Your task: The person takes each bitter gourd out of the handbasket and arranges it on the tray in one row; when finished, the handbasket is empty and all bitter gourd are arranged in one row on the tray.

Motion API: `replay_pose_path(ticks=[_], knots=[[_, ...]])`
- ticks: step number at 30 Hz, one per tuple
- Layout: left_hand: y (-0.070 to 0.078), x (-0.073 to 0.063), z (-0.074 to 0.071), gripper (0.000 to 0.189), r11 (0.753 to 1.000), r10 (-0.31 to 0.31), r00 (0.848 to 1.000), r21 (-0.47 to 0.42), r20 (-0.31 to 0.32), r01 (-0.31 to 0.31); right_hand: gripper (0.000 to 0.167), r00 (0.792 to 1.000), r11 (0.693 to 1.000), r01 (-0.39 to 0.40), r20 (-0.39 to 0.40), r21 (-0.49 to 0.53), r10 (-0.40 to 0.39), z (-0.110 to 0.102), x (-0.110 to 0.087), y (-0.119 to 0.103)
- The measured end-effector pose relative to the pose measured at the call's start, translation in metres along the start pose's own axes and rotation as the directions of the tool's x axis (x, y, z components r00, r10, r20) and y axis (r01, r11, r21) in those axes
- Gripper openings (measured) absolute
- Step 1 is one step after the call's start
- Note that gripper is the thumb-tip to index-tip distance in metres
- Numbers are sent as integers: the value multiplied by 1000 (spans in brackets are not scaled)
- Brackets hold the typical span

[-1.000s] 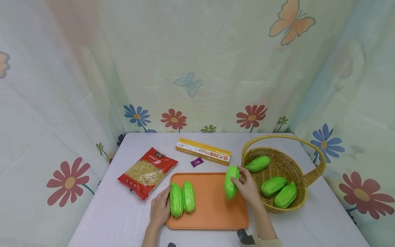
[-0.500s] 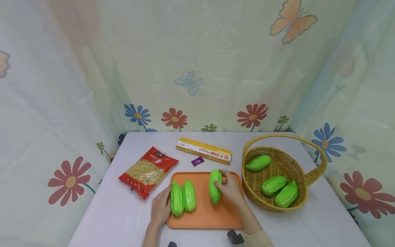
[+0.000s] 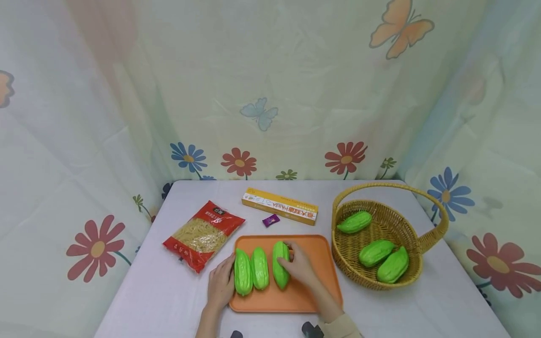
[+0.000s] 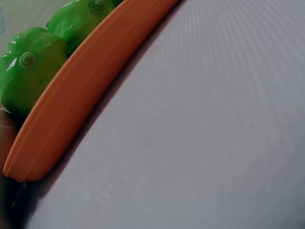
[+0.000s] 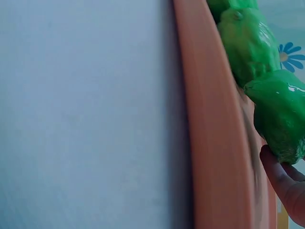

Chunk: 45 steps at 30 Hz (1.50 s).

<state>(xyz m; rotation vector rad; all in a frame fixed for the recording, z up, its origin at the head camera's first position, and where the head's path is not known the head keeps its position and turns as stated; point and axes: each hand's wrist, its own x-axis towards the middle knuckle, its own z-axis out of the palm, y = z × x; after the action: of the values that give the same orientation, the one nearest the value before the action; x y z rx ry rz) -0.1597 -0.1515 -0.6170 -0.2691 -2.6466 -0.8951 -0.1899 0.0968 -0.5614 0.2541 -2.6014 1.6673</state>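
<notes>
My right hand [image 3: 302, 265] grips a green bitter melon [image 3: 280, 265], thumb on its near side. In the right wrist view this melon [image 5: 281, 112] is tilted and raised off the tray's floor. The orange tray [image 3: 304, 300] also bears two more bitter melons, one at the left edge [image 3: 243, 272] and one beside it [image 3: 259, 268]. My left hand [image 3: 220, 284] rests along the tray's left edge, against the leftmost melon, its fingers fairly straight. Only a sliver of that hand shows in the left wrist view, by the tray corner [image 4: 52, 138].
A wicker basket [image 3: 416, 277] with a tall handle stands right of the tray, with three bitter melons inside. Behind the tray lie a small purple packet [image 3: 271, 220] and a long pasta box [image 3: 279, 207]. A red bag of pasta [image 3: 204, 236] lies at the left.
My right hand has carried the bitter melon leftward across the tray and lowered it towards the other two. My left hand has stayed at the tray's left edge.
</notes>
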Motion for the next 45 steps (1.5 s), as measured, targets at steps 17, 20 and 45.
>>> replay_pose_path(ticks=[17,20,45], knots=[[-1,-6,7,42,999,-33,999,-12,10,33,55,1000,985,-20,-1,-172,20,17,-16,-4],[-1,-6,6,42,999,-42,999,-18,17,42,54,1000,986,-19,-8,-166,18,17,-16,-5],[-1,1,2,42,998,-55,998,-20,28,55,37,997,998,-57,-54,-25,55,-34,-4,-39]])
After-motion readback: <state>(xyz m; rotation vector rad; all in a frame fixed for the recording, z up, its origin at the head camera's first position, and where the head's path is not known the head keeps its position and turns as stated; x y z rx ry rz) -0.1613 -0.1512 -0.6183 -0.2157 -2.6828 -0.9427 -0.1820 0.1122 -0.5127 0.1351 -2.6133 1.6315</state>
